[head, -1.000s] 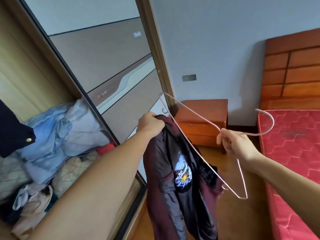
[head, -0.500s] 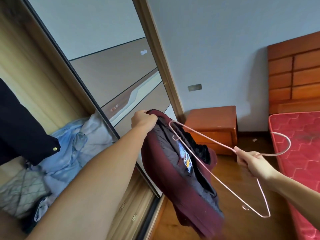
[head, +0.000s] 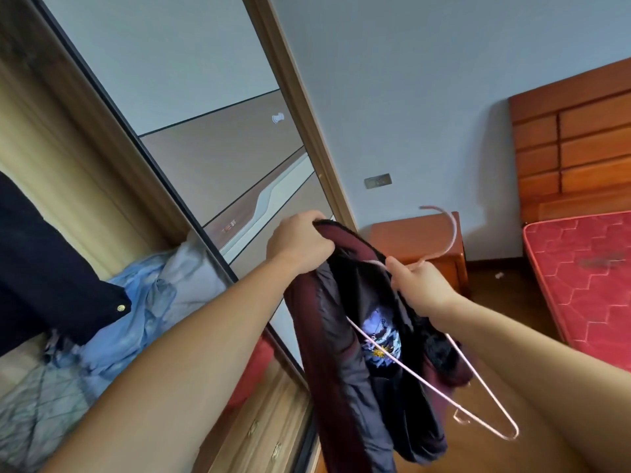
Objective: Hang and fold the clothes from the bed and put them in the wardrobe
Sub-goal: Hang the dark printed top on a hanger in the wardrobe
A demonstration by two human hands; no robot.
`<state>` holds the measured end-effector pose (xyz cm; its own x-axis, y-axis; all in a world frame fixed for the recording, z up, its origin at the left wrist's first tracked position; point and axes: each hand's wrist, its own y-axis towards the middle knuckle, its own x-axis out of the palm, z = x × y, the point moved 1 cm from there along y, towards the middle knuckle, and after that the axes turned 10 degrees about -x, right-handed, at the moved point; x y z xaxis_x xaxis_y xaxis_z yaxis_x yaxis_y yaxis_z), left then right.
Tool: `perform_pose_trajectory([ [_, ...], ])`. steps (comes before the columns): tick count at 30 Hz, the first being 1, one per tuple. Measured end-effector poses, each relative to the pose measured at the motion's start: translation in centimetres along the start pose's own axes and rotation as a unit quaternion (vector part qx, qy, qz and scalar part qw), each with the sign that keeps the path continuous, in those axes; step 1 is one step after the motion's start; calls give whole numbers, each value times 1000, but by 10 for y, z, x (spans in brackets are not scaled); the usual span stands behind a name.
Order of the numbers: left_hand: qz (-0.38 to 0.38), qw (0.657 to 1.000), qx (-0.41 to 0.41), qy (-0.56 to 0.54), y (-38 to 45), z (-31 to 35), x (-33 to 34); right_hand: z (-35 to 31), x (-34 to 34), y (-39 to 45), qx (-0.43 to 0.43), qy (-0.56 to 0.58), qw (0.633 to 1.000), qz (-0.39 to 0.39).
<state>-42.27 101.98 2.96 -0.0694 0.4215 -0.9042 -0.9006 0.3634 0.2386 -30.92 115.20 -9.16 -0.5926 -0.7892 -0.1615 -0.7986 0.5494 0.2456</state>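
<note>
Wardrobe (head: 78, 186) holds blue clothes (head: 150, 302); hands grip jacket (head: 341, 353), hanger (head: 478, 390).

bed (head: 587, 285): bare red quilted mattress, wooden headboard (head: 573, 158) behind | wardrobe shelf (head: 20, 356): heap of crumpled pale-blue and grey clothes (head: 143, 308) on it | wooden floor (head: 491, 298): bedside cabinet (head: 420, 244) standing, small white scrap (head: 499, 275) beside bed
</note>
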Motion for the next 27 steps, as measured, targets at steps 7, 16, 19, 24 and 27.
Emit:
perform_pose_trajectory([
  [7, -31, 955, 68, 288, 8, -28, -12, -13, 8, 4, -1, 77, 996, 34],
  [16, -70, 929, 314, 182, -4, -16, 21, -4, -8, 5, -76, 95, 993, 4],
  [19, -64, 916, 362, 160, 1, -9, 27, 3, -18, 7, -81, 80, 994, -2],
  [24, -58, 902, 389, 179, 23, 8, 41, -5, -39, 20, -106, -23, 994, -5],
  [27, -44, 915, 359, 179, 36, 11, 47, 12, -49, 21, -191, -196, 955, 114],
])
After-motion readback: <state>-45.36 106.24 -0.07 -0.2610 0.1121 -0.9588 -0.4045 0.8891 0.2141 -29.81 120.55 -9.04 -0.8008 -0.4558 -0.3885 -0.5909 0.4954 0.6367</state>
